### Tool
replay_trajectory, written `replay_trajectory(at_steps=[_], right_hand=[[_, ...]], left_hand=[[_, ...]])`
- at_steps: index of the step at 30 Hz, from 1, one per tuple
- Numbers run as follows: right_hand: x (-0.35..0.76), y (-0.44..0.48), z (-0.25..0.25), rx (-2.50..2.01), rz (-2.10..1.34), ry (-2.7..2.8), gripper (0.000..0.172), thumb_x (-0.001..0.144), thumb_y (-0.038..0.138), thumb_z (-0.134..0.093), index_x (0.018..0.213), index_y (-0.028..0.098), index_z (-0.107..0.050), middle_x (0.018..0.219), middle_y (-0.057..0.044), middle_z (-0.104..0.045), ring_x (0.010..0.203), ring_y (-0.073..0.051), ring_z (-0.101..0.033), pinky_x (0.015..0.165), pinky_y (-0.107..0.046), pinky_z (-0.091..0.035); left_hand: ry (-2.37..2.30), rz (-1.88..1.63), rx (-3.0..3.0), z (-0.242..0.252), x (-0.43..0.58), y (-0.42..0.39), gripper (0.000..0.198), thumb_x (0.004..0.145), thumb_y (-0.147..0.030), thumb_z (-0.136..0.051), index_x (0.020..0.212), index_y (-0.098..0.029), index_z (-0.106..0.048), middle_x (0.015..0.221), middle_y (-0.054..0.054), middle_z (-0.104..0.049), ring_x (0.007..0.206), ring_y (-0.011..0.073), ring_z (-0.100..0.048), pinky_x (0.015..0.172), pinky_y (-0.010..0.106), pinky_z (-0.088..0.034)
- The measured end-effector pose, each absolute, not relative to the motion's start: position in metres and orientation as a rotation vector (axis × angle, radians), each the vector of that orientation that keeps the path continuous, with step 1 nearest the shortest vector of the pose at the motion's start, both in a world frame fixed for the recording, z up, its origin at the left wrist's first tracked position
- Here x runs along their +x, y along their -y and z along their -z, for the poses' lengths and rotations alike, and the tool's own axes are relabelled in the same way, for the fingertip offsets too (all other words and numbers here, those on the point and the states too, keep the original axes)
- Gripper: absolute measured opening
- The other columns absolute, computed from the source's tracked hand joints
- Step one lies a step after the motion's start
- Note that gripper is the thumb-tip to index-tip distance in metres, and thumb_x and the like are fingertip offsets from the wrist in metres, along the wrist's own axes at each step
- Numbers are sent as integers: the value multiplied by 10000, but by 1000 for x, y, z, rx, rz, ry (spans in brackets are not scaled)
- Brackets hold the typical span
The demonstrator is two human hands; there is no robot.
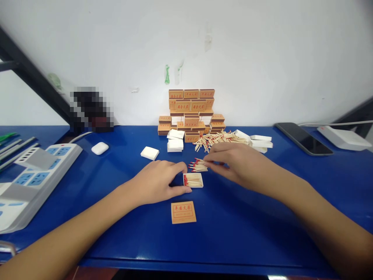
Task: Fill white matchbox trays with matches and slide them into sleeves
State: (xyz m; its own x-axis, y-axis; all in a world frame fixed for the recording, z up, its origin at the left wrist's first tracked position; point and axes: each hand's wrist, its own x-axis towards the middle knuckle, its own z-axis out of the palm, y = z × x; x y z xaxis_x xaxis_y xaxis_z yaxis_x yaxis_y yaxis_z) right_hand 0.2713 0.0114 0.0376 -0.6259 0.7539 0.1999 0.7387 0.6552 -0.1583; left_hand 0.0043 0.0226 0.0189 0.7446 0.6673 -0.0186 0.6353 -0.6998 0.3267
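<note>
My left hand (161, 180) steadies a white matchbox tray (202, 182), thumb along its near side and forefinger at the far left corner. Red-tipped matches (192, 180) lie side by side in the tray. Just behind it is a small loose group of matches (198, 168) on the blue table. My right hand (233, 161) reaches over this group, its fingertips pinched on matches at the right end; how many is unclear. An orange matchbox sleeve (183, 212) with red characters lies flat in front of the tray.
Stacked matchboxes (191, 105) stand against the wall. Before them are a big match heap (218, 139) and white trays (175, 144), (150, 153), (260, 140). A phone (303, 138) and white device (344, 138) lie right; a power strip (68, 159) and earbud case (100, 148) left.
</note>
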Motion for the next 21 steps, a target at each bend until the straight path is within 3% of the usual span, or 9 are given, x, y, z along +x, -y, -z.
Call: replay_trajectory(at_steps=[6,14,21], right_hand=[[252,5,-35,-1099,-180,2727,243,1042,215,-567,907,184,-767,878,-57,-681,770,-177,-630,664,-309,-414],[242,6,-24,-1116,-53,2713,208,1024,210,-594,896,162,-751,871,-55,-697,767,-179,-630,674,-321,-432],[244,7,-23,-1130,-157,2710,188,1021,221,-609,918,172,-759,923,-57,-681,794,-178,-634,690,-317,-437]], left_hand=[[-1010,-127,2637,-20,7,-24,395,975,-578,-673,1102,-205,-641,694,-32,-594,587,163,-564,550,288,-314],[-993,-142,2646,-19,8,-24,354,974,-537,-683,1076,-200,-644,702,-24,-602,592,161,-572,545,282,-313],[-997,-142,2651,-20,8,-24,351,974,-535,-689,1050,-196,-643,693,-33,-587,583,153,-557,542,287,-309]])
